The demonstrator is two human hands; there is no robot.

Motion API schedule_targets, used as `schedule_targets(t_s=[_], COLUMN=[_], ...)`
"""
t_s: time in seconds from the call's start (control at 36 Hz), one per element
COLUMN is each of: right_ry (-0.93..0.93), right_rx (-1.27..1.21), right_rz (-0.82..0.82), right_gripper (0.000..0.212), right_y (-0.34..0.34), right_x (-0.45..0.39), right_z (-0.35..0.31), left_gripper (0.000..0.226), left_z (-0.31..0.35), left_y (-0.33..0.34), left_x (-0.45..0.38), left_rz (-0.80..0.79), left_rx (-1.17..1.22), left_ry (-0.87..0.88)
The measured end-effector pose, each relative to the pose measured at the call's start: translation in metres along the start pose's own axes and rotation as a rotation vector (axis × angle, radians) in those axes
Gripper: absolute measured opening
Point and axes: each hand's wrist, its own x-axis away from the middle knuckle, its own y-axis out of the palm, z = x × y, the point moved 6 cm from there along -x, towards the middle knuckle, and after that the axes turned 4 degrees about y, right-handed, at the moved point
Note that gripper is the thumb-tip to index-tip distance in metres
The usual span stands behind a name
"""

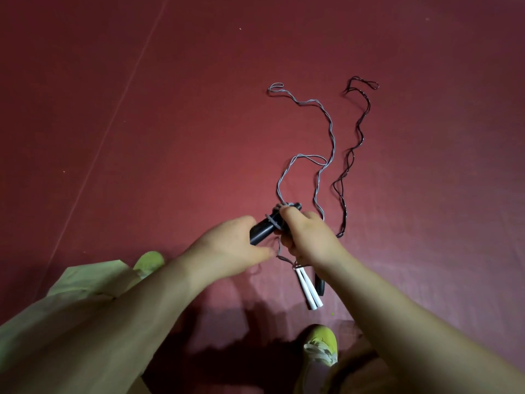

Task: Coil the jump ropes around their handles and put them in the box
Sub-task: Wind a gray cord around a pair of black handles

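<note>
My left hand (230, 245) grips the lower end of a pair of black handles (262, 230). My right hand (305, 237) grips their upper part, where a few turns of the grey rope (331, 129) are wound. The remaining grey rope trails doubled across the floor, away from me. A black rope (359, 129) lies doubled to its right. On the floor under my right wrist lie white handles (308, 288) and a black handle (321, 285). No box is in view.
The floor is a dark red mat (170, 109) with a seam running diagonally at the left. My yellow-green shoes (322, 345) and light trouser leg (71, 308) fill the bottom of the view.
</note>
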Motion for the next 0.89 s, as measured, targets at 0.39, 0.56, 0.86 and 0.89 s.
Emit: schedule_targets(t_s=[0.39,0.56,0.86,0.89], right_ry=[-0.108,-0.159,-0.117,-0.123], right_rx=[-0.304,-0.206,0.103,0.160], right_rz=[-0.103,-0.188,-0.045,-0.014], right_gripper=[0.031,0.031,0.046,0.048], right_y=[-0.006,-0.009,-0.018,-0.020], right_x=[0.008,0.005,-0.006,-0.006], right_z=[-0.023,-0.019,-0.007,-0.008], left_gripper=[0.019,0.021,0.010,0.010], left_z=[0.024,0.024,0.016,0.015], left_y=[0.006,0.007,0.019,0.019], left_x=[0.027,0.024,0.011,0.011], left_rz=[-0.545,-0.481,-0.278,-0.261], left_rx=[1.262,1.224,1.052,1.035], left_ry=[-0.165,-0.144,-0.142,-0.136])
